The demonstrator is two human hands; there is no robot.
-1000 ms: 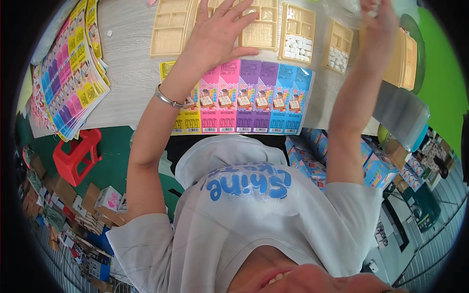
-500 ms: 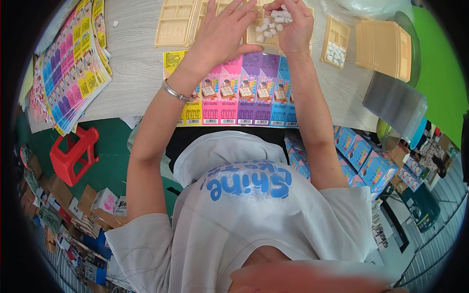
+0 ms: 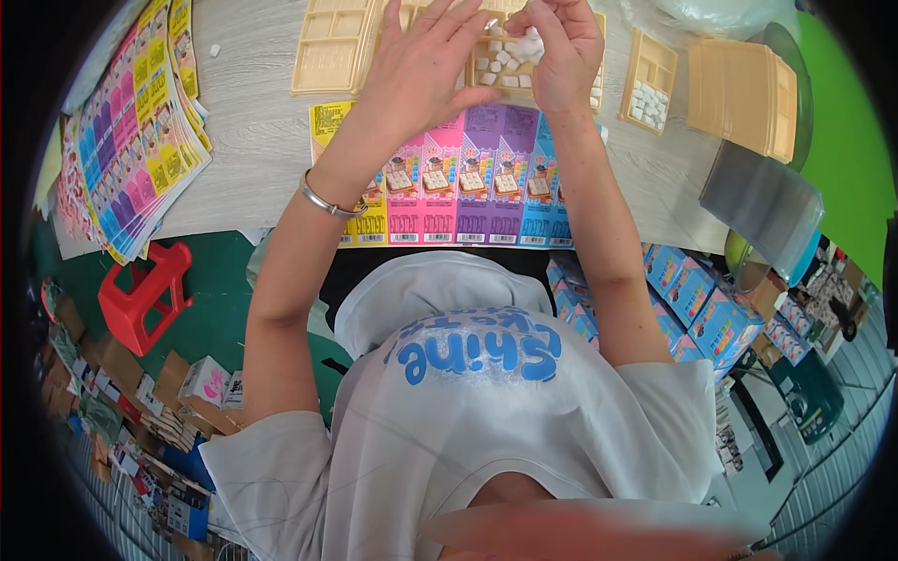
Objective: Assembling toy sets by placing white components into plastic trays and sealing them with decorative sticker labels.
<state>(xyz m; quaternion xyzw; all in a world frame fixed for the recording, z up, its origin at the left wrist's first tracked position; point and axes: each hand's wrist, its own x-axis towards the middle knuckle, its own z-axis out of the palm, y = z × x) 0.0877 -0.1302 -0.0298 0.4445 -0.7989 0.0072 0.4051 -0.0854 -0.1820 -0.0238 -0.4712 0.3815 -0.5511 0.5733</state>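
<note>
My left hand lies palm down with fingers spread across a beige plastic tray that has several compartments. My right hand is closed in a pinch above the right part of that tray, its fingertips close to a blurred white clump. Small white block-like pieces are scattered in the compartment under it. Below the tray, towards me, lies a printed sheet with yellow, pink, purple and blue strips.
To the right stand a small beige tray part-filled with white pieces, stacked beige trays and a clear plastic bin. Printed sheets are piled at left, near a loose white piece. A red stool stands on the floor.
White pieces that were dropping beside my right hand now lie more spread out in the compartment. My right hand has turned slightly and curled; the left hand stays nearly in place.
</note>
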